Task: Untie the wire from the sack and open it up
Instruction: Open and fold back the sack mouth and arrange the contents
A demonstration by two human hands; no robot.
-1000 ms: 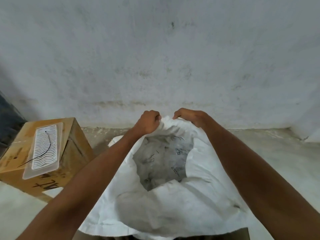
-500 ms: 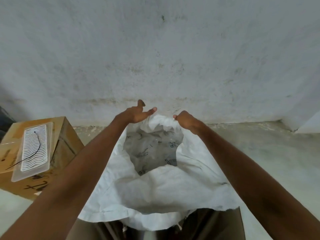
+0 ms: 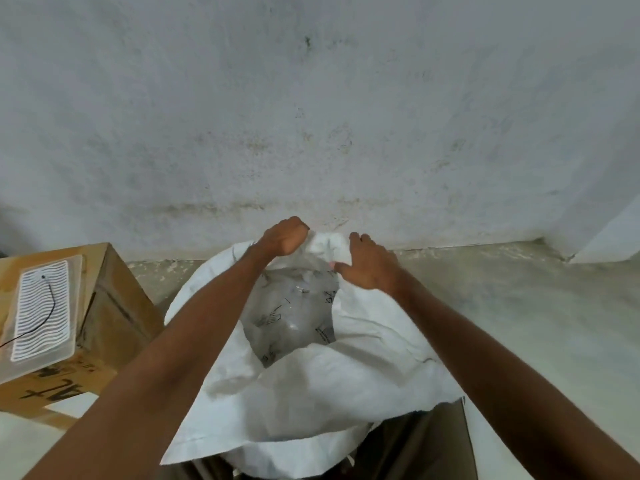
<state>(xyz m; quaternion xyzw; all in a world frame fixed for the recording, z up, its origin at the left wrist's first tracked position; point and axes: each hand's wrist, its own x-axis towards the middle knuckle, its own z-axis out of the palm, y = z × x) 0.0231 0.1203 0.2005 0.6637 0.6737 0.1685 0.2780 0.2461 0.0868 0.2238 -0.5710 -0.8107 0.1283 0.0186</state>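
Both hands at far rim of the sack [image 3: 311, 393], w/ a bunched fold of white fabric between them. Left hand [image 3: 285, 237] is fisted round the rim on its side, fingers curled under, knuckles up. Right hand [image 3: 367, 268] grips the bunch from the other side, thumb tucked under the fabric, fingers wrapped over the top.

Vs half a sec ago: left hand was spread open above the rim, thumb up, holding nothing; now it's clamped on the fabric again. Right hand has kept its hold at the far rim. Sack mouth about as wide as before.

Sack stands on the floor [image 3: 519, 306] directly in front of the person, mouth gaping. Near lip is folded outward and down toward the viewer, its hem drooping low in the view. Inside: a clear plastic liner [image 3: 294, 320] w/ small black print, crumpled.

Wire [image 3: 41, 317] is off the sack: thin black strand lying across a ribbed clear plastic tray [image 3: 38, 317] on top of a cardboard box [image 3: 114, 317], left of the sack and apart from it.

Room: wall [image 3: 311, 116] just behind the far rim, hands near its base. Box close on the left, narrow strip of floor between. Right side is bare floor out to a wall corner [image 3: 568, 258].
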